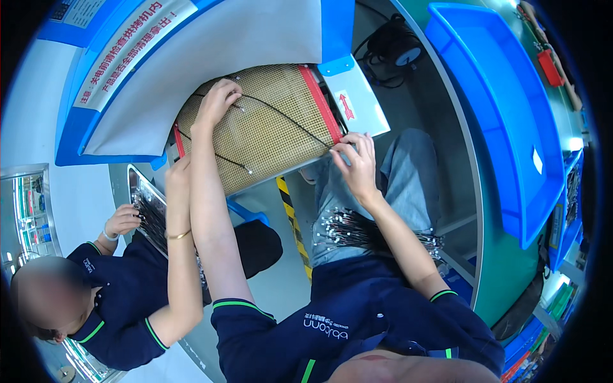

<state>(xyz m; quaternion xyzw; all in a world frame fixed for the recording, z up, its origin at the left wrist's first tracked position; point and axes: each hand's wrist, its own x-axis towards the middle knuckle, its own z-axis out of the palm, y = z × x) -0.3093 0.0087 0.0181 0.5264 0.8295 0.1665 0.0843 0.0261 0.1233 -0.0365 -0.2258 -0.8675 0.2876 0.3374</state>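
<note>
A thin black cable (pixel 281 113) with small connectors runs slantwise over the tan mesh conveyor belt (pixel 274 150). My left hand (pixel 219 102) reaches over the belt, its fingers closed on the cable near its far end. At the belt's right edge my right hand (pixel 357 161) pinches the cable's other end, beside the red border strip (pixel 321 105). Another black cable (pixel 225 157) lies on the belt left of centre, partly covered by my left forearm. On my lap rests a bundle of black cables (pixel 357 230) with white connector ends.
A blue machine hood with a grey curtain (pixel 211 54) hangs over the belt's far side. To the left sits a co-worker (pixel 108 293), one hand at a tray of cables (pixel 151 214), the other arm beside my left forearm. A blue bin (pixel 501 108) stands on the green table at right.
</note>
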